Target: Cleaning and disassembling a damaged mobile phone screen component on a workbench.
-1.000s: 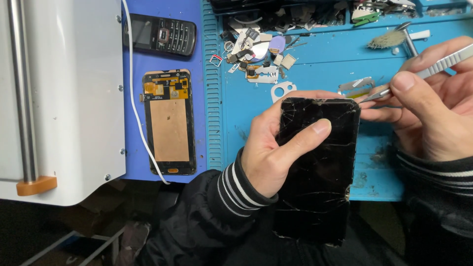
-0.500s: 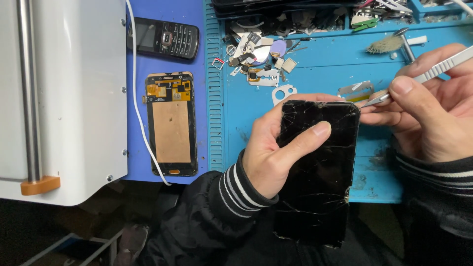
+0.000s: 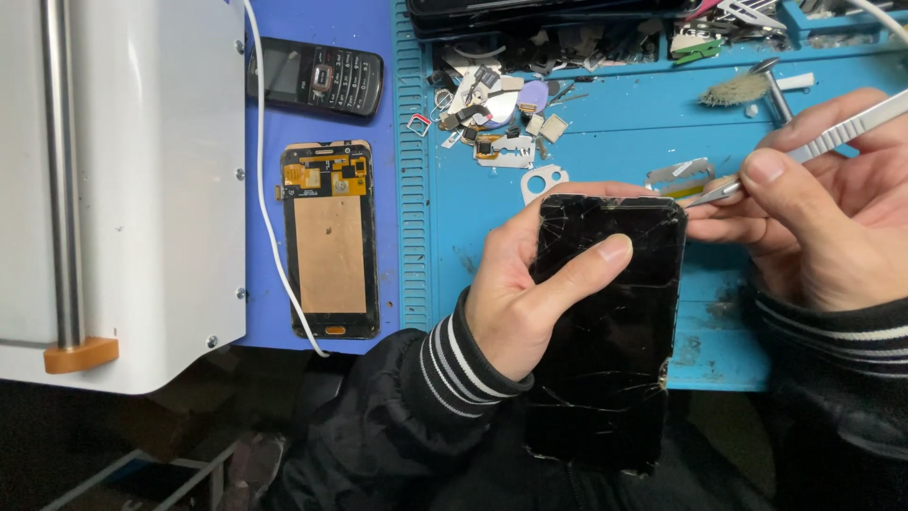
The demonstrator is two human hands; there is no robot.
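Observation:
My left hand [image 3: 534, 289] grips a black smartphone with a cracked screen [image 3: 605, 331], thumb laid across the glass, fingers wrapped behind its top edge. The phone stands upright over the front edge of the blue work mat [image 3: 615, 161]. My right hand [image 3: 813, 213] pinches metal tweezers [image 3: 804, 151], whose tip touches the phone's upper right corner. Both wrists wear black sleeves with striped cuffs.
A detached phone display with copper backing [image 3: 329, 254] lies left of the mat, a black keypad phone [image 3: 317, 78] behind it. A white machine [image 3: 123, 180] with a white cable [image 3: 270, 218] fills the left. Small parts [image 3: 492, 104] and a brush [image 3: 738, 90] litter the mat's back.
The view has shifted slightly downward. My hands, the phone and the tweezers hold nearly the same pose, the tweezer tip staying at the phone's upper right corner.

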